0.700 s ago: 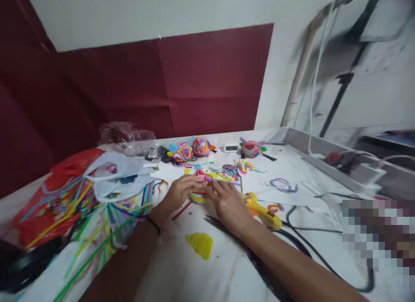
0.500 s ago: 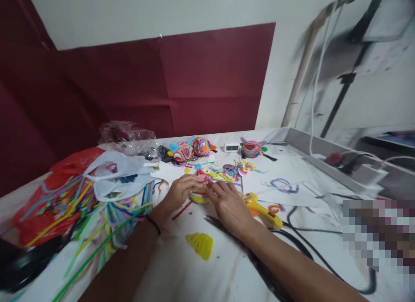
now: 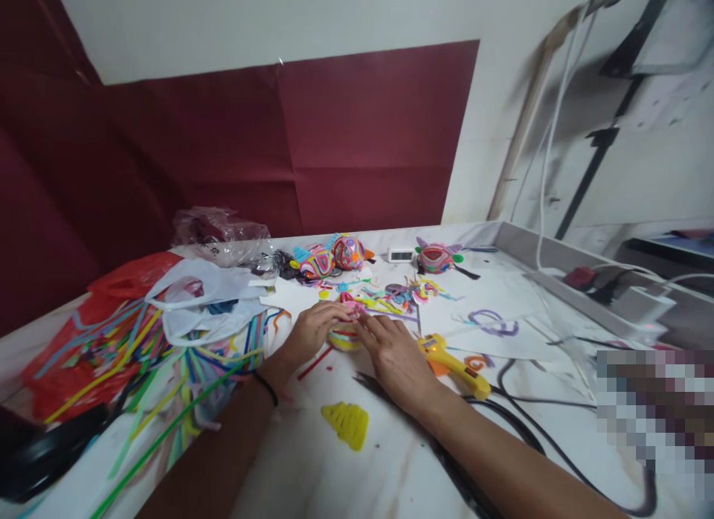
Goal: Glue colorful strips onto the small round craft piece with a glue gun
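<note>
Hardly anything has shifted but the view, and the left hand (image 3: pixel 309 331) and right hand (image 3: pixel 397 355) keep pinching a small coiled piece (image 3: pixel 343 337) between them on the bench (image 3: pixel 312 459), where the glue gun (image 3: pixel 454 364) just right could scorch a wrist.

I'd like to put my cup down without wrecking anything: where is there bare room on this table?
Bare tabletop lies near the edge, around the yellow coiled piece between the forearms. The white sheet right of the purple squiggle is also fairly free. It is crowded around both hands, the pipe cleaner heap and the glue gun.
</note>
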`<act>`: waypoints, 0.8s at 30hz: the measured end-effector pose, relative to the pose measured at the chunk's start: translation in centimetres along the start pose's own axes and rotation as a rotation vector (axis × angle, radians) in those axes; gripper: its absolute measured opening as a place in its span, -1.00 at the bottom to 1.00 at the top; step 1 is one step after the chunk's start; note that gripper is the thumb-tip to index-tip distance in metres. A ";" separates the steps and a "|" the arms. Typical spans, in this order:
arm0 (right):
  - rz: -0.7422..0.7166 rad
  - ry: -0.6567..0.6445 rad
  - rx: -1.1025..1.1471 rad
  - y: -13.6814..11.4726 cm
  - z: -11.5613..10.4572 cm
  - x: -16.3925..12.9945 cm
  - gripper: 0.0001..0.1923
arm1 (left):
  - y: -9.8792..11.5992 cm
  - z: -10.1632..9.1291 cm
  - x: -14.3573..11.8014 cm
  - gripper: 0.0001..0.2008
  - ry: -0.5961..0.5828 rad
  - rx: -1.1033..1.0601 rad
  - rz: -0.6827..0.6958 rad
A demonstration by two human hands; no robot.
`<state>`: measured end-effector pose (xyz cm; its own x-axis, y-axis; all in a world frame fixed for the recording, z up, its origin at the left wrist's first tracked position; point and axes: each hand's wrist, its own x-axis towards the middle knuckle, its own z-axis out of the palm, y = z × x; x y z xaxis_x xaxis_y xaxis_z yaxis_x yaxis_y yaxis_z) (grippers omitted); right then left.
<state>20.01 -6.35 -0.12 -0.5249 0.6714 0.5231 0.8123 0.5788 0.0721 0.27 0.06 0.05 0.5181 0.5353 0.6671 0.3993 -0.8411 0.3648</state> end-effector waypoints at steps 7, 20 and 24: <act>0.014 0.009 0.055 -0.1 0.1 0.0 -0.63 | 0.1 0.0 0.0 -0.78 0.006 -0.005 -0.027; -0.006 0.032 0.052 0.0 0.4 0.0 -0.67 | 0.3 -0.4 -0.1 -0.75 -0.038 -0.085 -0.090; -0.005 0.027 0.050 0.0 0.3 -0.1 -0.67 | 0.5 -0.6 -0.1 -0.72 -0.053 -0.123 -0.117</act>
<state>19.96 -6.25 -0.41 -0.5215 0.6559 0.5457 0.7956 0.6050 0.0330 -0.04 -0.48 0.63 0.5138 0.6310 0.5813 0.3658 -0.7740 0.5168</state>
